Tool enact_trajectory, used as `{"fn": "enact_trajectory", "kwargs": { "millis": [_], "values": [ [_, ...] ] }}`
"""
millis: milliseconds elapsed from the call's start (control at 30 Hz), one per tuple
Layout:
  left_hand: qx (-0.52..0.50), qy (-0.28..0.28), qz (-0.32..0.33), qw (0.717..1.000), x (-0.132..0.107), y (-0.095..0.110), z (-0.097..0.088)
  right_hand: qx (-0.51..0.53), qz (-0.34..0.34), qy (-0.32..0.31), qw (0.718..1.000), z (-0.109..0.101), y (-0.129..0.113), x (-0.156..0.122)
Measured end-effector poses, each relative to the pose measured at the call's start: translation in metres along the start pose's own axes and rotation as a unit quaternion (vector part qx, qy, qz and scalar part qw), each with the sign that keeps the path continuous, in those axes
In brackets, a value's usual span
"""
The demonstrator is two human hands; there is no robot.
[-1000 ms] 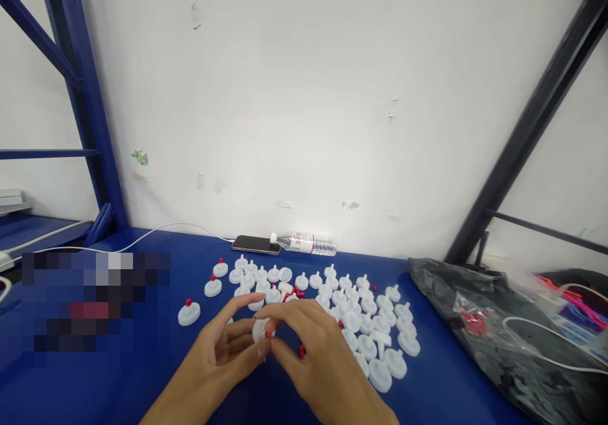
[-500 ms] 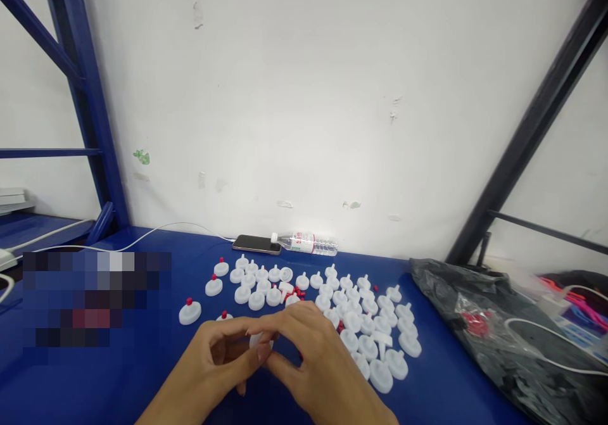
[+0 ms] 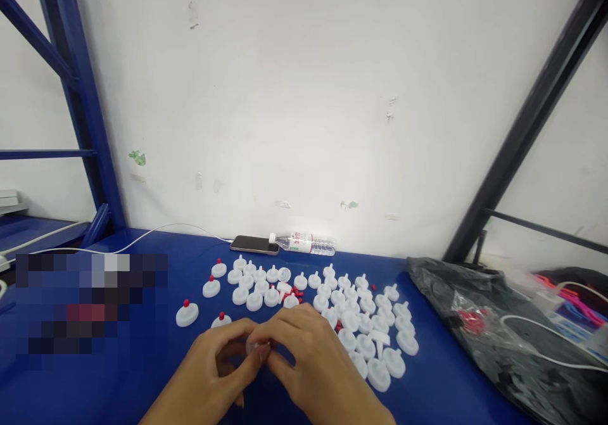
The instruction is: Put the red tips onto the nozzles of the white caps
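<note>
1. The white disc (image 3: 258, 347) is pinched between the fingertips of both hands, well on the near side of the water bottle (image 3: 306, 244), low over the blue counter (image 3: 142, 361).
2. The left hand (image 3: 213, 368) is clamped on the disc's left edge.
3. The right hand (image 3: 311, 358) is clamped on its right edge, fingers curled over it.
4. Loose discs (image 3: 361, 323) lie just nearer than the bottle.
5. A phone (image 3: 249, 244) lies at the bottle's left end.

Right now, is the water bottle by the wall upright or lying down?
Lying down: the water bottle stretches sideways on the table, its cap beside the phone.
</note>
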State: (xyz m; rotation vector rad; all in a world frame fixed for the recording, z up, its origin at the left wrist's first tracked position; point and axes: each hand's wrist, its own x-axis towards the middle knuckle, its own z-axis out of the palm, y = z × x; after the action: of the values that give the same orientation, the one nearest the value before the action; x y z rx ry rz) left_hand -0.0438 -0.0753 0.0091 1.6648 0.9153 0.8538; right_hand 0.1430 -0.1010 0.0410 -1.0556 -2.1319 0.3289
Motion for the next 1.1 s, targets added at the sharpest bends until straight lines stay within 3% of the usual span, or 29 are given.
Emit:
{"fn": "enact_trajectory", "kwargs": {
  "millis": [100, 233, 333, 500, 600, 733, 833, 933, 1033, 1100],
  "values": [
    [0.108, 0.02, 0.013, 0.994, -0.001, -0.007, -0.002, -0.028, 0.006, -0.025, 0.999, 0.002, 0.003, 0.0],
    [0.285, 0.081, 0.04, 0.954, -0.002, -0.014, -0.009, -0.039, 0.016, -0.027, 0.999, -0.001, 0.002, 0.001],
    [0.336, 0.105, 0.069, 0.934, 0.002, -0.023, -0.017, -0.087, 0.042, -0.005, 0.995, -0.003, 0.001, 0.002],
    [0.414, 0.189, 0.097, 0.885, 0.009, -0.036, -0.034, -0.131, 0.07, 0.034, 0.988, -0.003, 0.005, 0.001],
    [0.458, 0.195, 0.077, 0.864, 0.01, -0.039, -0.046, -0.168, 0.114, 0.044, 0.978, -0.003, 0.012, 0.0],
    [0.496, 0.212, 0.085, 0.837, 0.01, -0.043, -0.053, -0.218, 0.171, 0.011, 0.961, 0.0, 0.023, 0.001],
    [0.525, 0.199, 0.132, 0.817, 0.013, -0.046, -0.048, -0.227, 0.174, -0.003, 0.958, 0.006, 0.027, -0.002],
    [0.575, 0.176, 0.181, 0.778, 0.016, -0.052, -0.039, -0.232, 0.16, -0.014, 0.959, 0.011, 0.029, -0.006],
    [0.618, 0.173, 0.205, 0.739, 0.018, -0.063, -0.033, -0.237, 0.163, -0.062, 0.956, 0.011, 0.027, -0.007],
    [0.631, 0.166, 0.214, 0.727, 0.019, -0.069, -0.03, -0.236, 0.163, -0.099, 0.953, 0.008, 0.023, -0.006]
  ]
}}
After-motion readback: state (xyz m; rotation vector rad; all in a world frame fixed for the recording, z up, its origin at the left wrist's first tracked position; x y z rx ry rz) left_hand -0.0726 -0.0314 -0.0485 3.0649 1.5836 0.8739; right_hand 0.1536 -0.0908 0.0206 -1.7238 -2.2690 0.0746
